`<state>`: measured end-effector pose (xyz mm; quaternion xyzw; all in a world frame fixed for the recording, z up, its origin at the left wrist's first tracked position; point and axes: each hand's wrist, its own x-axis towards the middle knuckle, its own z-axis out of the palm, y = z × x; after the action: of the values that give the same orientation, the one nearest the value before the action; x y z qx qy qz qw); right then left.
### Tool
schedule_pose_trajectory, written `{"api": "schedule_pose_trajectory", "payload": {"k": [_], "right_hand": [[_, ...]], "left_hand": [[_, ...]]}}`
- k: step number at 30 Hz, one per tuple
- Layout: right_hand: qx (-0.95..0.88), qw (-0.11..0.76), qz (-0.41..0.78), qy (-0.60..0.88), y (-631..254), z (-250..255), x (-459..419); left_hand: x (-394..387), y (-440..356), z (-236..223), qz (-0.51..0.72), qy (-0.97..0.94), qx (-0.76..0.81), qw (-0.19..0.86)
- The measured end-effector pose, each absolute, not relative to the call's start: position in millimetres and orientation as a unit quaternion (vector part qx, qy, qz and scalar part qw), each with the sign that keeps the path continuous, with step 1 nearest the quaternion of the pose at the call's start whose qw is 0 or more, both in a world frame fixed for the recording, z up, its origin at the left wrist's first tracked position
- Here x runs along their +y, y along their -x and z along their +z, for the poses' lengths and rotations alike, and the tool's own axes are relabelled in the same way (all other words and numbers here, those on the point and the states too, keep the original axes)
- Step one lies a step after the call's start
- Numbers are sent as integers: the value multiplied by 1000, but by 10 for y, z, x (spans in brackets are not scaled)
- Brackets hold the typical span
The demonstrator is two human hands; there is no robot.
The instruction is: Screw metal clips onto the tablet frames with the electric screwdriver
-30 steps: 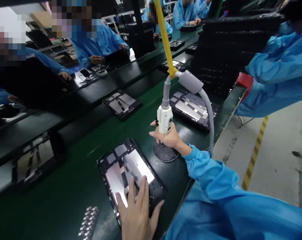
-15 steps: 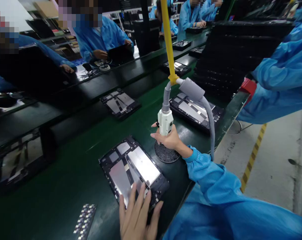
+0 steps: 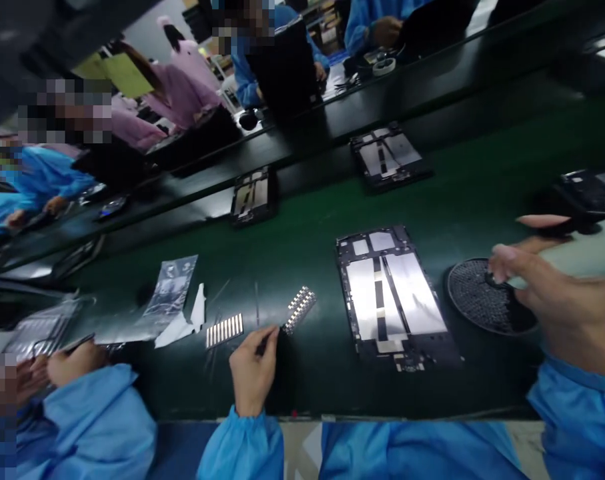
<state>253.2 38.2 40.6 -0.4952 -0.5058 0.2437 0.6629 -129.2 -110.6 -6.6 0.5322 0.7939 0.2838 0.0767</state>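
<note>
My left hand (image 3: 255, 370) is closed in a pinch at the near end of a dark strip of small pale-and-black parts (image 3: 301, 309), left of the opened tablet. The tablet (image 3: 395, 293) lies on the green bench with its silver battery plates facing up. At the right edge, my right hand (image 3: 572, 300) is wrapped round a whitish electric screwdriver (image 3: 589, 247), tilted and partly cut off by the frame. Just below its tip end sits a round dark dish of screws (image 3: 482, 300).
Another strip with pale bars (image 3: 225, 331), a clear plastic bag (image 3: 171, 293) and torn white paper (image 3: 185, 323) lie to the left. More opened tablets (image 3: 389, 157) stand farther back. A co-worker's hand (image 3: 77, 363) works at lower left; other people sit across the bench.
My view has swung left. My left hand has left the tablet and closed on the strip of parts. My right hand still holds the screwdriver, now lying over instead of upright.
</note>
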Motion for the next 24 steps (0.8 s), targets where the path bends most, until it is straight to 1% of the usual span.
{"api": "schedule_pose_trajectory", "payload": {"k": [3, 7, 9, 12, 15, 17, 19, 24], "right_hand": [[-513, 653, 244, 501, -2487, 434, 357], [-511, 657, 237, 501, -2509, 378, 381], [-508, 662, 237, 497, -2529, 351, 398], [-499, 667, 251, 493, -2542, 339, 414], [-509, 669, 245, 484, -2543, 343, 416], [-514, 663, 245, 486, -2544, 345, 412], [-513, 657, 257, 489, -2542, 350, 404], [-492, 658, 266, 503, -2528, 375, 384]], "left_hand": [[-898, 1144, -71, 286, -511, 805, 97], [-640, 1017, -19, 214, -511, 824, 114], [-583, 1041, 5, 211, -501, 828, 140], [-560, 1119, 28, 255, -452, 828, 213], [-536, 1181, 51, 330, -410, 790, 315], [-502, 1199, 59, 356, -411, 760, 355], [-468, 1194, 48, 349, -447, 752, 336], [-502, 1110, -43, 335, -518, 761, 201]]}}
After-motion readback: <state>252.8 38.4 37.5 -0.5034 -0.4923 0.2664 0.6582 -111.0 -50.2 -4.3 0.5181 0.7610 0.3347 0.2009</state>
